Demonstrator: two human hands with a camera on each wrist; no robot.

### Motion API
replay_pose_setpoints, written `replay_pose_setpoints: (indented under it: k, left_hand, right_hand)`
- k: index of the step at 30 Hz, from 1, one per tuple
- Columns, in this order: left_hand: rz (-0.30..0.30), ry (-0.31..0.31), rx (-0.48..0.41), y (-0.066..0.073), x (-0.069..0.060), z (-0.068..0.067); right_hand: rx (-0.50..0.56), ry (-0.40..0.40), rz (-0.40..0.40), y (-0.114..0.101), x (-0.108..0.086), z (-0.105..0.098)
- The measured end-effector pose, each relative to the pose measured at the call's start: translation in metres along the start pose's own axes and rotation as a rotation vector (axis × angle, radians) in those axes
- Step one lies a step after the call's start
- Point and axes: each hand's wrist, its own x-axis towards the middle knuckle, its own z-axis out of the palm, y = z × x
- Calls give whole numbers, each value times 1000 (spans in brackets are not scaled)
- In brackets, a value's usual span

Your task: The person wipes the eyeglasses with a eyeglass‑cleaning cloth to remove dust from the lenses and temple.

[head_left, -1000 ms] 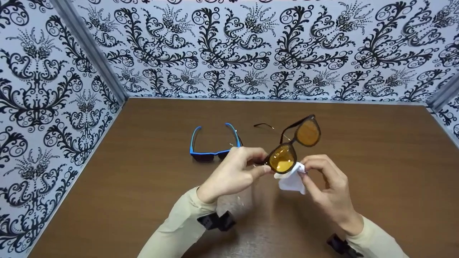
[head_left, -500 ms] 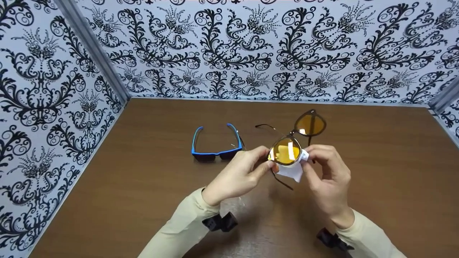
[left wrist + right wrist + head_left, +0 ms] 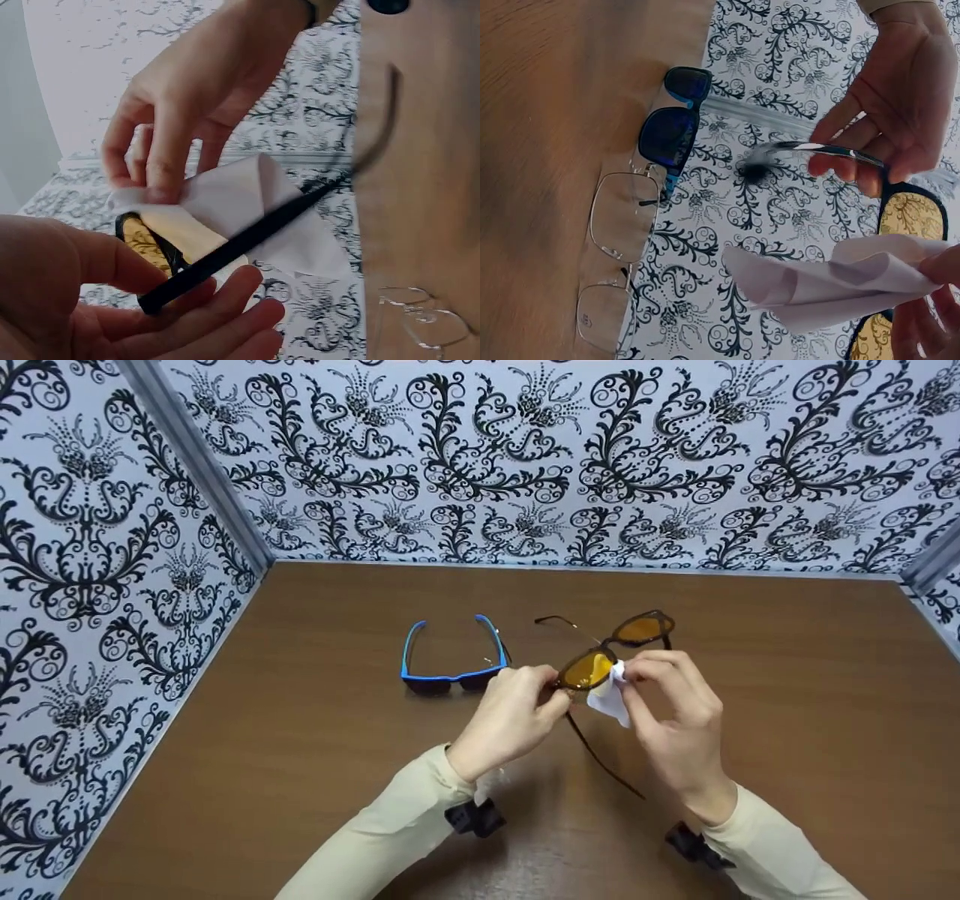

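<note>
My left hand (image 3: 517, 712) pinches amber-lensed sunglasses (image 3: 581, 671) by the outer end of their dark frame, near the hinge. The frame slopes up to the right, with one temple (image 3: 255, 232) extending toward the front of the table in the head view. A white cloth (image 3: 609, 705) hangs from the fingertips of my right hand (image 3: 679, 724), bunched against the nearer lens. In the right wrist view the cloth (image 3: 832, 281) covers the middle of the sunglasses. Left of the held pair, blue-framed sunglasses (image 3: 429, 685) lie on the table with temples unfolded.
Thin wire-framed eyeglasses (image 3: 626, 217) lie beside the blue-framed pair, mostly hidden behind my hands in the head view. The brown table (image 3: 300, 780) ends at patterned walls (image 3: 510, 457) at the back and left.
The held sunglasses first tip upright, then tilt flatter, and a temple now shows below them. My right hand and the cloth have shifted slightly left, still at the lens.
</note>
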Motion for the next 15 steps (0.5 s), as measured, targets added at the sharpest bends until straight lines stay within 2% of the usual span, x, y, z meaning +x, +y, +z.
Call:
replay_pose_setpoints:
  k: [2,6,9,15]
  left_hand:
    - [-10,6,27,-4,2,4]
    - [-59,-19,10,-10,3,12]
    - [-96,-64,-2,-13,3,18]
    - [-116,-158,19,-15,2,29]
  right_hand:
    - [-32,-19,8,3,-1,2]
    - [-71,-33,9,5,-1,6]
    - [-105,-37,6,6,-2,10]
    - [-170,-32,-8,9,-9,18]
